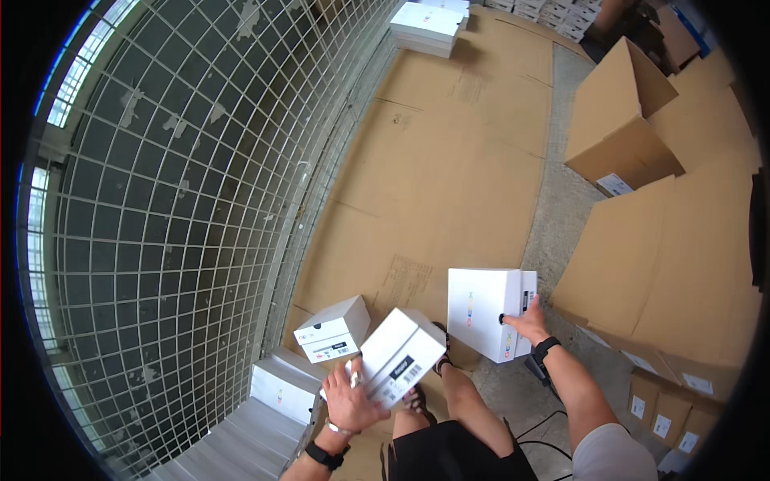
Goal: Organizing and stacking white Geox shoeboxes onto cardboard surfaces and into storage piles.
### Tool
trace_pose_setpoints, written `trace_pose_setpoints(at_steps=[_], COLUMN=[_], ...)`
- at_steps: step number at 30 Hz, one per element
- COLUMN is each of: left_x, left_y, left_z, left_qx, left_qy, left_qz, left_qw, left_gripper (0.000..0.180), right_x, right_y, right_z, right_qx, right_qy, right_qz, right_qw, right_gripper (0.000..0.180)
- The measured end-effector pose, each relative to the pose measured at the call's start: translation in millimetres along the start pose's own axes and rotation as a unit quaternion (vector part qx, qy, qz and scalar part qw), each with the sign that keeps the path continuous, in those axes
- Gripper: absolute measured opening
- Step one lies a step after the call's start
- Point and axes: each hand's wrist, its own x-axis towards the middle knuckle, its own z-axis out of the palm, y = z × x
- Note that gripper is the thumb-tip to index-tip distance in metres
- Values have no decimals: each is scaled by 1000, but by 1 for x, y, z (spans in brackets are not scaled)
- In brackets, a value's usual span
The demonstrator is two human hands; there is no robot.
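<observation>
My left hand [353, 402] grips a white shoe box [401, 345] by its near left side, fingers closed over the edge. This box is tilted, with a barcode label on the end toward me. My right hand [527, 323] is closed on the right side of another white shoe box [480, 309], which has a dark round finger hole and coloured lettering. The underside of both boxes is hidden. Just left of the left-hand box, a third white shoe box [330, 327] rests near the wire mesh. Beside my left wrist a row of white shoe boxes [282, 391] runs along the mesh.
A wire mesh partition [192, 160] bounds the left side. Flat cardboard [449, 176] covers the floor ahead. White boxes [425, 30] are stacked at its far end. To the right stand an open carton [618, 120] and large cartons [658, 248]. A black cable [545, 425] lies by my legs.
</observation>
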Motion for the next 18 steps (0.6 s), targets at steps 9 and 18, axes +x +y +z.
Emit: trace_pose_setpoints(at_steps=[9, 18], left_x=[144, 130], left_y=[3, 6], left_z=[-58, -46], left_qx=[12, 9], left_qy=[97, 80], left_qz=[-19, -83], left_qw=[995, 993], left_gripper=[101, 92], right_x=[39, 170], right_y=[-43, -94], right_z=[-68, -20], right_qx=[267, 246], right_qy=[-35, -35], right_qz=[160, 67], right_qw=[950, 966], right_gripper=[67, 67])
